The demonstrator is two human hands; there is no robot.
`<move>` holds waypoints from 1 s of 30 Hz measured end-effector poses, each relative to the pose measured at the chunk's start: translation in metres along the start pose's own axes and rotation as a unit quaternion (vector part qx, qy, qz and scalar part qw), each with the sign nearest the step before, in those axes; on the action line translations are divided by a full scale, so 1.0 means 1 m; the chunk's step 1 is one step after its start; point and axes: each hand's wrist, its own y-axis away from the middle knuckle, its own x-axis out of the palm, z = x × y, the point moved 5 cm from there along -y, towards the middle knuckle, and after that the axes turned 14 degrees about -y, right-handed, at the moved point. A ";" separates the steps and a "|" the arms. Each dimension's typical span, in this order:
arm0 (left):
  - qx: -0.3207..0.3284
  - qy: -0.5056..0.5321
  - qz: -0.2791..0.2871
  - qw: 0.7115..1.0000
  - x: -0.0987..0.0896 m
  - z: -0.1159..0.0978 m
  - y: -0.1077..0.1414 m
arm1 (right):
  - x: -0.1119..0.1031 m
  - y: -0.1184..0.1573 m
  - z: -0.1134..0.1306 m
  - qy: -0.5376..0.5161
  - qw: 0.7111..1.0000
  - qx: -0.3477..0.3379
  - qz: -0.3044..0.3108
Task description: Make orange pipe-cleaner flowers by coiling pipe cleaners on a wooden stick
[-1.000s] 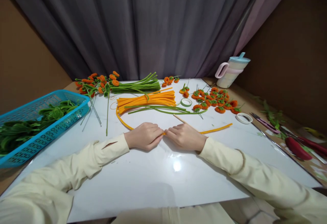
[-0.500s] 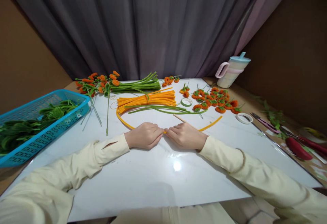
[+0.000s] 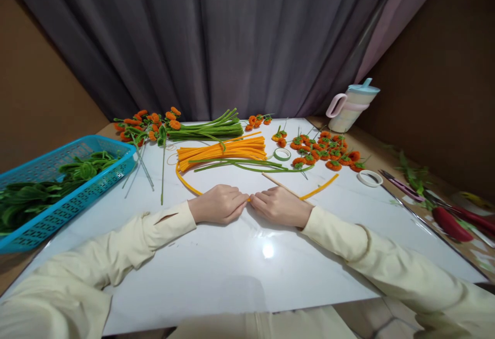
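Note:
Both hands meet near the middle of the white table, fingertips almost touching. My left hand (image 3: 219,204) is closed on an orange fuzzy stem (image 3: 187,184), which curves out past the wrist to the left. My right hand (image 3: 279,206) is closed on the same orange stem, whose other end sticks out to the right. A thin pale stick (image 3: 276,180) also juts up from my right hand. A bit of orange shows between the fingertips. Beyond the hands lie a bundle of orange stems (image 3: 228,150) and some loose green stems (image 3: 247,165).
A blue basket (image 3: 83,190) of green leaves stands at left. Behind are green stems (image 3: 212,128) and orange flowers (image 3: 133,122). To the right are more flowers (image 3: 325,148), tape rolls (image 3: 370,178), pliers (image 3: 404,187) and a cup (image 3: 350,109).
The orange stem has shifted very slightly to the right, its right end a little farther out. Both hands stay almost where they were.

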 end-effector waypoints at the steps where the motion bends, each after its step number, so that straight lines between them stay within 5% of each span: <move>1: 0.000 -0.001 0.002 1.000 0.000 0.000 0.000 | 0.000 0.000 -0.001 -0.005 1.000 0.004 0.000; 30: -0.017 0.011 0.013 1.000 -0.001 0.000 0.000 | -0.001 0.001 -0.003 -0.011 1.000 0.008 -0.008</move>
